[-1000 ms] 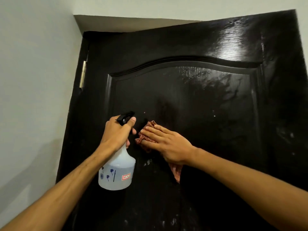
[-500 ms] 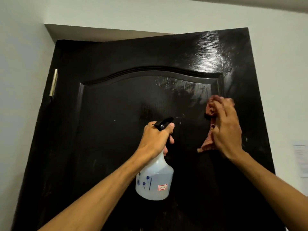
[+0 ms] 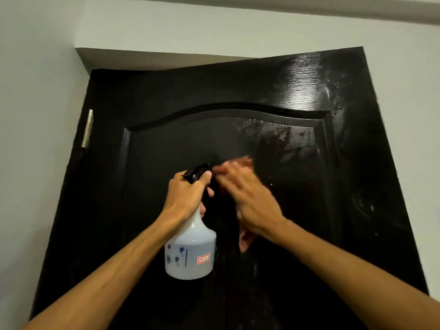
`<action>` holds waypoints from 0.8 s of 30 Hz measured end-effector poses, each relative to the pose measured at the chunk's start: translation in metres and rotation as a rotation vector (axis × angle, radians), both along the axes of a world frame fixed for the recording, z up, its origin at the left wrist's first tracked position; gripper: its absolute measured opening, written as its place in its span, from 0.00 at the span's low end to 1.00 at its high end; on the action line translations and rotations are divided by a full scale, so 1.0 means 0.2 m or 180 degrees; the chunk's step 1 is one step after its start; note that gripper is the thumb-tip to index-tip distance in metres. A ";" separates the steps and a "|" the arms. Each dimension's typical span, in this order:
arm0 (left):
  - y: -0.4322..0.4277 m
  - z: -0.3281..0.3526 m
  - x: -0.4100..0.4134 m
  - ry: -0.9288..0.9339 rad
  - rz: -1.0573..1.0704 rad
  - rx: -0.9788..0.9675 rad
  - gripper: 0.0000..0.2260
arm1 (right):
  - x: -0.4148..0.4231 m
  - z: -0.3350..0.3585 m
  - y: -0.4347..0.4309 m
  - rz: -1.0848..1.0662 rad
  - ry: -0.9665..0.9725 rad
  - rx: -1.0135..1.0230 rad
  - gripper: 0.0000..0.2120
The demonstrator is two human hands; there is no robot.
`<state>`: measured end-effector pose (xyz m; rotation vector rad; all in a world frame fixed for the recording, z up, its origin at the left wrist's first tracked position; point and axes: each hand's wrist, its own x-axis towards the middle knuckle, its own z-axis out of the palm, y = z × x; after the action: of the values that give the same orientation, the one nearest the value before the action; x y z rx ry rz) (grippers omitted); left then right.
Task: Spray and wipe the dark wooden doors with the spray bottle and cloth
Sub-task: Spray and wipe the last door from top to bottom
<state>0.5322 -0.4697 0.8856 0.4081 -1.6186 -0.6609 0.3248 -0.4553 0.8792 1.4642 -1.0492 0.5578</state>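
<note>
Grey wall [image 3: 214,25]; dark door [image 3: 166,139] fills mid-frame. Left hand [image 3: 188,196] grips bottle [image 3: 190,256] neck at centre: rigid plastic, probably slick when wet. Right hand [image 3: 250,201], blurred, fingers flat, presses soft cloth [image 3: 245,160] on door beside it.

spray bottle [image 3: 190,253] blocks left, door [image 3: 309,191] free right

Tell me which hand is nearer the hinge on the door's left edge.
Left. The left hand, gripping the spray bottle, is below and right of the hinge; the right hand, pressing the cloth on the door, is farther to the right.
</note>
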 end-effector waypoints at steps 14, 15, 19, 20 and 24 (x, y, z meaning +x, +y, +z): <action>-0.46 0.07 0.79 0.0178 0.0693 -0.0146 0.08 | 0.77 0.32 -0.56 -0.0009 0.0501 0.0346 0.39; -0.49 0.07 0.83 0.0225 0.0706 -0.0124 0.08 | 0.79 0.42 -0.57 0.0012 0.0124 0.0108 0.39; -0.63 0.01 1.04 0.0366 0.0923 -0.0094 0.08 | 1.06 0.38 -0.74 0.0167 -0.0174 0.0032 0.38; -0.65 -0.02 1.09 0.0376 0.1029 -0.0101 0.09 | 1.15 0.25 -0.82 0.0248 0.0242 0.0418 0.38; -0.76 -0.13 1.22 0.0350 0.1316 -0.0063 0.10 | 1.35 0.15 -0.97 0.0042 0.0973 0.0823 0.38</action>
<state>0.7760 -0.6211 0.8603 0.6581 -1.3792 -0.3467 0.5946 -0.6501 0.9100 1.7204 -0.8920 0.2008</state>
